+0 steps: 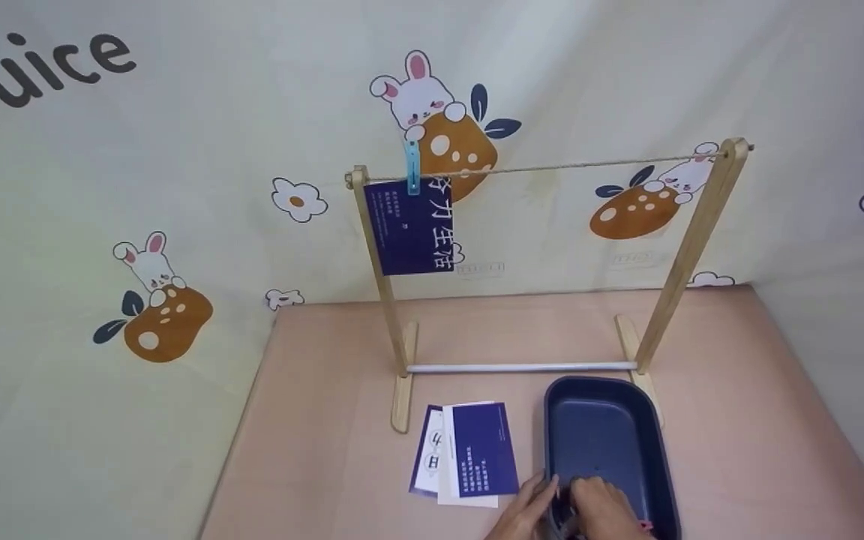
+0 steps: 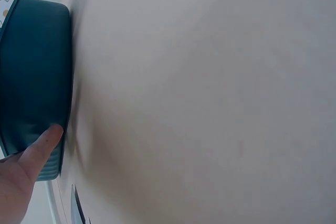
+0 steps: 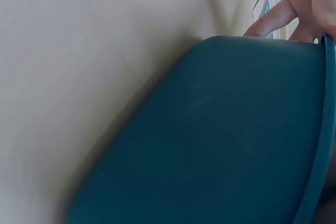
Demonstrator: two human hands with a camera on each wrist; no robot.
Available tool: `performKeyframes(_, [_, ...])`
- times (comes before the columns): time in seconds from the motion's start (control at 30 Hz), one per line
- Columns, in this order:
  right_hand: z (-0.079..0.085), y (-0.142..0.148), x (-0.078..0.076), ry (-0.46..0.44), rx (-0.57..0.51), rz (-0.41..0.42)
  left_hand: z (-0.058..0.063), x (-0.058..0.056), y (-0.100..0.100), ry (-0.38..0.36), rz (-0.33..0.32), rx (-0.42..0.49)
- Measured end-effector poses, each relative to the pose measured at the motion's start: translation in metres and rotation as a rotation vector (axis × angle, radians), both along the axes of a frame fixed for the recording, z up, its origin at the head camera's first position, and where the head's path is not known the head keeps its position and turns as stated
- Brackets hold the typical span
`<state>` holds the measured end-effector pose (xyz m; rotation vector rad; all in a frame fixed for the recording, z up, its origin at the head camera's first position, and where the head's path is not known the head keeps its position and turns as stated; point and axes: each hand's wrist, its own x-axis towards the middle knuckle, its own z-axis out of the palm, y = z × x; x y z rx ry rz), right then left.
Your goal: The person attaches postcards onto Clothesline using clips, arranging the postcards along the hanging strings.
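A dark blue plastic tub stands at the front right of the table. My left hand holds its left side wall, thumb at the rim and fingers along the outside. In the left wrist view, a finger of the left hand presses the outer wall of the tub. My right hand reaches down inside the tub's near end with its fingers bent; what lies under them is mostly hidden. A small pink thing shows beside it. The right wrist view shows mainly the tub's outside wall.
Overlapping blue and white cards lie left of the tub. Behind stands a wooden frame with a string across its top. A light blue clothes peg holds a blue card on the string. A white rod joins the feet.
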<state>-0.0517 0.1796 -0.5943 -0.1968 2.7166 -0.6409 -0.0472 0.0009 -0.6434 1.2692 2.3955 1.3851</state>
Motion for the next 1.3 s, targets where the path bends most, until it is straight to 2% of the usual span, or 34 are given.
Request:
performKeyframes(0.1, [0.001,-0.002,0.0,0.029,0.033,0.006,-0.003,0.002,0.002,0.128,0.055,0.0])
performKeyframes(0.2, [0.002,-0.004,0.0,0.033,0.06,0.012,-0.005,0.005,0.004,0.176,0.096,0.012])
performKeyframes(0.27, [0.003,-0.005,0.0,0.013,0.057,0.013,-0.005,0.007,0.005,0.128,0.09,0.04])
performKeyframes(0.37, [0.002,-0.007,0.0,-0.007,0.055,0.021,-0.003,0.009,0.005,0.016,0.06,0.087])
performKeyframes(0.47, [-0.001,-0.01,0.001,0.009,0.067,0.014,-0.003,0.011,0.006,0.019,0.072,0.093])
performKeyframes(0.6, [-0.006,-0.011,0.002,0.034,0.097,0.004,-0.006,0.012,0.006,0.095,0.126,0.081])
performKeyframes(0.9, [-0.008,-0.007,0.0,0.013,0.064,0.007,-0.001,0.013,0.003,-0.094,0.086,0.141])
performKeyframes(1.0, [-0.008,-0.006,0.0,0.009,0.056,0.006,-0.001,0.013,0.003,-0.086,0.094,0.134])
performKeyframes(1.13, [-0.01,-0.005,0.001,0.061,0.053,0.018,-0.002,0.014,0.002,-0.038,0.124,0.133])
performKeyframes(1.27, [-0.011,-0.004,0.003,0.106,0.041,0.031,-0.001,0.014,0.002,-0.033,0.134,0.14])
performKeyframes(1.3, [-0.011,-0.004,0.003,0.104,0.036,0.031,0.0,0.014,0.001,-0.057,0.126,0.142])
